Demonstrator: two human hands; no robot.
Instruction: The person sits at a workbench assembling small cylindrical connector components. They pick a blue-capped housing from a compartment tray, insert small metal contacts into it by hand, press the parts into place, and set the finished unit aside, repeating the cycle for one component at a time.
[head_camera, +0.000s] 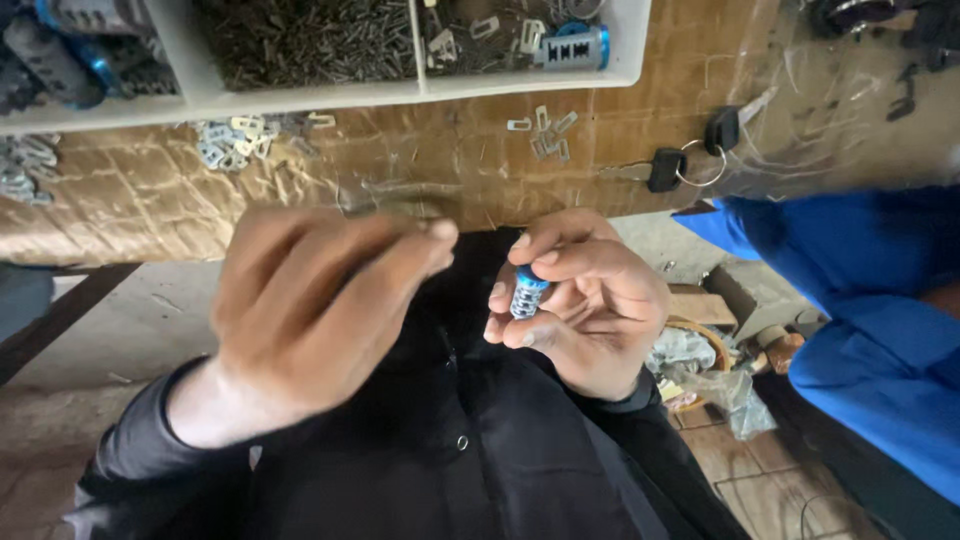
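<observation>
Right hand (590, 300) grips a small lock cylinder (527, 292); left hand (310, 310) blurred, grip unclear

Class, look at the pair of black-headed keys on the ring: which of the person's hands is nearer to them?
Right. The right hand, holding a small blue-capped cylinder, is just below the keys; the left hand is farther away.

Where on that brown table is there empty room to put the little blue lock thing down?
Bare brown tabletop lies between the small metal plates below the white tray and the left hand. Another bare strip runs between the second plate cluster and the right hand. It is crowded near the keys.
</observation>
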